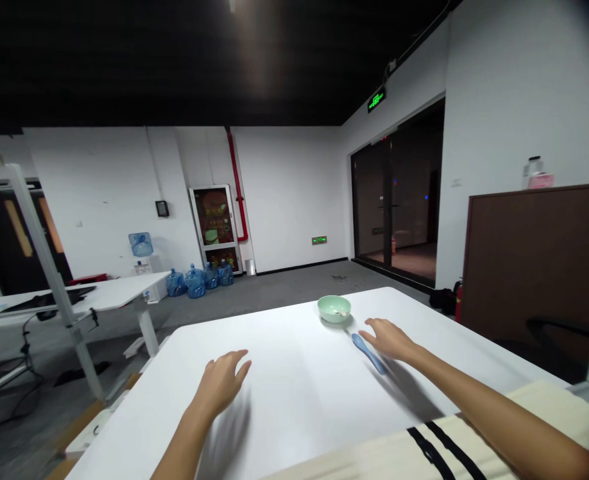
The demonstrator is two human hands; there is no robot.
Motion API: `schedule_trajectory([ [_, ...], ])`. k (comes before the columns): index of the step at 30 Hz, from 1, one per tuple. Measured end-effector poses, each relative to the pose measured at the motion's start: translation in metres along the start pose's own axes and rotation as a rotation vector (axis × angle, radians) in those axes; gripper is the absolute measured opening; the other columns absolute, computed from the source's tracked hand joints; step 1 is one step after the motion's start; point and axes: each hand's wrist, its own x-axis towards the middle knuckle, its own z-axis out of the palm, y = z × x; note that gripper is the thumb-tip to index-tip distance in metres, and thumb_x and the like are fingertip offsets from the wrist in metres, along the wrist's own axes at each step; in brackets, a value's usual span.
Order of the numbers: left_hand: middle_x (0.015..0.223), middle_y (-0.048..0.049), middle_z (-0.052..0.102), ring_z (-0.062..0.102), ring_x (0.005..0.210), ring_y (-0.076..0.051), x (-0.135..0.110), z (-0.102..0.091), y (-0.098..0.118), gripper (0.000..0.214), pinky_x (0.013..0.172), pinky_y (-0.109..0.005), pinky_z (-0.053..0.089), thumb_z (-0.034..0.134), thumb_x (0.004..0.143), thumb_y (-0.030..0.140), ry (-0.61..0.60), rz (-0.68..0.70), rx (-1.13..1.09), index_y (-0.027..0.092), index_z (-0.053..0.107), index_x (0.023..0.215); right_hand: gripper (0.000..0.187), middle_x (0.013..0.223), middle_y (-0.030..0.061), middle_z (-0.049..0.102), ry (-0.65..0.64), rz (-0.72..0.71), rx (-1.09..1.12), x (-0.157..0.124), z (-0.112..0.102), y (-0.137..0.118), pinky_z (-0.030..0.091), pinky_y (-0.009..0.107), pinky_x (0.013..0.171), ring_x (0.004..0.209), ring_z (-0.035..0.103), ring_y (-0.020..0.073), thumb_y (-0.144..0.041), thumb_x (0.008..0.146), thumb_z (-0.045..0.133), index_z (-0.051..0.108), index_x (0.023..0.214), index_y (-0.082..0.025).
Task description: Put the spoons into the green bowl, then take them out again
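Note:
A pale green bowl sits near the far edge of the white table, with something small and pale inside it. A blue spoon lies on the table just in front of the bowl, angled toward me. My right hand rests on the table right beside the spoon, fingers stretched out and touching or almost touching it. Farther left, my left hand lies flat on the table with fingers extended, holding nothing.
A cream cloth with black stripes lies at the table's near edge. A brown cabinet stands to the right. On the left are another white desk and a metal stand. Water jugs line the back wall.

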Motion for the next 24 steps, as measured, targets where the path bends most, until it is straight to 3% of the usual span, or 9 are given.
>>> schedule_trajectory([
  [9,0.139,-0.0071,0.062,0.057,0.129,-0.024,0.001,-0.003,0.003,0.049,0.109,-0.043,0.04,0.034,0.097,0.044,0.004,-0.006,-0.009,0.024,0.059,0.134,0.04,0.112,0.0176,0.07,0.049,0.017,-0.081,0.073,-0.01,-0.025,0.044,0.032,0.08,0.105,0.065,0.0293,-0.045,0.092,0.046,0.07,0.104,-0.015],
  [17,0.139,-0.0066,0.062,0.056,0.129,-0.025,0.006,0.004,-0.002,0.047,0.113,-0.046,0.035,0.035,0.097,0.045,0.017,-0.043,-0.03,0.027,0.059,0.134,0.032,0.104,0.0198,0.071,-0.039,0.176,-0.064,0.147,0.019,-0.025,0.047,0.034,0.073,0.097,0.068,0.031,-0.038,0.081,0.057,0.073,0.096,-0.015],
  [20,0.14,-0.0063,0.062,0.056,0.129,-0.026,0.007,0.005,-0.003,0.047,0.113,-0.047,0.035,0.035,0.097,0.045,0.02,-0.051,-0.04,0.026,0.059,0.134,0.032,0.101,0.02,0.071,-0.063,0.225,-0.04,0.165,0.028,-0.022,0.047,0.034,0.071,0.093,0.069,0.0316,-0.036,0.077,0.061,0.073,0.095,-0.014],
  [24,0.14,-0.0067,0.062,0.056,0.129,-0.025,0.008,0.004,-0.003,0.048,0.114,-0.048,0.033,0.034,0.098,0.043,0.005,-0.056,-0.051,0.025,0.058,0.135,0.022,0.092,0.019,0.072,-0.138,0.234,-0.044,0.182,0.037,-0.019,0.047,0.033,0.067,0.087,0.07,0.0312,-0.032,0.071,0.064,0.074,0.079,-0.013],
])
